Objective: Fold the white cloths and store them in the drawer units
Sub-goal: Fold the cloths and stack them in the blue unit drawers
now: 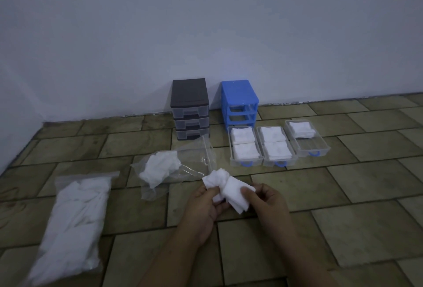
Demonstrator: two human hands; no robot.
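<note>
Between my hands, a crumpled white cloth (225, 189): left hand (201, 206) and right hand (263, 199) both pinch it above the floor (366, 195). Beyond my right hand, three pulled-out drawers (261, 147) hold folded cloths before the blue drawer unit (238, 101).

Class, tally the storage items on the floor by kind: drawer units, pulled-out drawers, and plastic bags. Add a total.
Drawer units: 2 (dark, blue)
Pulled-out drawers: 3 ()
Plastic bags: 2 ()
Total: 7
</note>
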